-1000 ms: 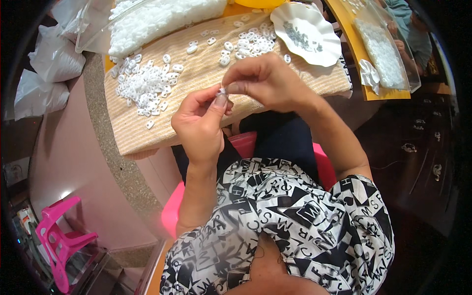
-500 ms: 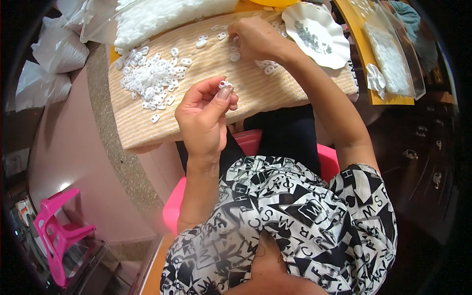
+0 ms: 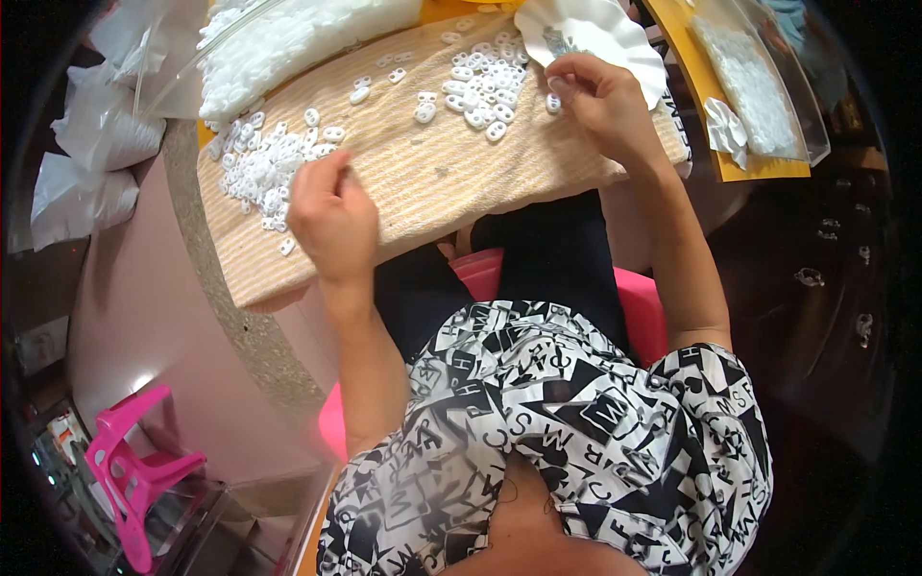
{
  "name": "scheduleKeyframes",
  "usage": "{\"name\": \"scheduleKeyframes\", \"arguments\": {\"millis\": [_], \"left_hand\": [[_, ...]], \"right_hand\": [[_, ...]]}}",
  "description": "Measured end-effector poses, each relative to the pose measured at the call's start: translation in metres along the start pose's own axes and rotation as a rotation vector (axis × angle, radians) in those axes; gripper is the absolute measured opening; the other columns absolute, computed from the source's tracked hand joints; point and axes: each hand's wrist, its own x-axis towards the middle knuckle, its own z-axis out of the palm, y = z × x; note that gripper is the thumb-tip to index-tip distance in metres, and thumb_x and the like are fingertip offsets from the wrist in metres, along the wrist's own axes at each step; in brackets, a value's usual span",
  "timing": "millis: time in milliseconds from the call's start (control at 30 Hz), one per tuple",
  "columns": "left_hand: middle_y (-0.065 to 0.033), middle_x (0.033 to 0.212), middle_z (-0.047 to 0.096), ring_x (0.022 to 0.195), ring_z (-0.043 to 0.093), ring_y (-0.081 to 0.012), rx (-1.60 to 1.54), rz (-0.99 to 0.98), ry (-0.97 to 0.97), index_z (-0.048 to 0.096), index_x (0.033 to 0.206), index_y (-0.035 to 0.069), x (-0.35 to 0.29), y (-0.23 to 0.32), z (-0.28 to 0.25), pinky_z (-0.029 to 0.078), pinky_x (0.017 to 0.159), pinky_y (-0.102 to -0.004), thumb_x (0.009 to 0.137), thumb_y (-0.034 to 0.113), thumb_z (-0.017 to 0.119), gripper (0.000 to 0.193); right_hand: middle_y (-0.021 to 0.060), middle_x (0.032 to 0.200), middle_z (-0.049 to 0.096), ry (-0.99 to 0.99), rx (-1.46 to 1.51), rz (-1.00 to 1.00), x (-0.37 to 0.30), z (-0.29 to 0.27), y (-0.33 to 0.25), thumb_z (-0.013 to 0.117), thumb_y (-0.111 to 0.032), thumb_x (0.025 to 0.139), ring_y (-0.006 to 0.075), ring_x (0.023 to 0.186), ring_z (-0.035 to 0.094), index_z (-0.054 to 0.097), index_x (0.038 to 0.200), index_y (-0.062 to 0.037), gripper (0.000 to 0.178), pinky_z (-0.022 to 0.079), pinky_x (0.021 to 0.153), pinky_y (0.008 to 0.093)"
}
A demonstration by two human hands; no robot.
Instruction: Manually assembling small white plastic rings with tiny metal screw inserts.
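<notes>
My left hand is at the right edge of the left pile of small white two-holed plastic pieces. Its fingers are curled, and whatever they may hold is hidden. At the front rim of a white wavy-edged plate, my right hand is closed in a pinch; what lies between its fingertips is too small to name. One white two-holed piece shows just below those fingertips. Small grey bits lie on the plate, partly behind the hand. A second pile of white pieces lies left of the plate.
A striped cloth covers the work surface. At the back left stands a clear container full of white pieces. A filled clear bag and crumpled white paper lie on the right. A pink stool stands lower left.
My left hand has moved left from the middle of the cloth to the left pile. My right hand has moved from the second pile to the plate's rim, uncovering that pile.
</notes>
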Motion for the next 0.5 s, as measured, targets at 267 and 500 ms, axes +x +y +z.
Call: {"name": "scheduleKeyframes", "arguments": {"millis": [267, 500], "left_hand": [[-0.0113, 0.086, 0.056, 0.083, 0.051, -0.0286, 0.200, 0.071, 0.112, 0.064, 0.083, 0.004, 0.019, -0.002, 0.006, 0.041, 0.074, -0.0372, 0.063, -0.004, 0.057, 0.022], [-0.0117, 0.072, 0.056, 0.069, 0.051, -0.0296, 0.049, 0.176, -0.296, 0.062, 0.071, 0.003, 0.017, 0.022, 0.039, 0.041, 0.065, -0.0376, 0.065, 0.000, 0.059, 0.008]], "right_hand": [[0.0126, 0.078, 0.061, 0.217, 0.058, -0.261, -0.001, -0.009, 0.003, 0.056, 0.000, 0.075, 0.0211, 0.067, 0.060, 0.062, 0.087, 0.0000, 0.013, 0.046, 0.062, 0.0302], [0.0137, 0.070, 0.055, -0.024, -0.238, -0.399, -0.013, -0.017, 0.004, 0.052, 0.004, 0.066, 0.0297, 0.071, 0.055, 0.057, 0.074, -0.0027, 0.011, 0.044, 0.065, 0.0374]]}}
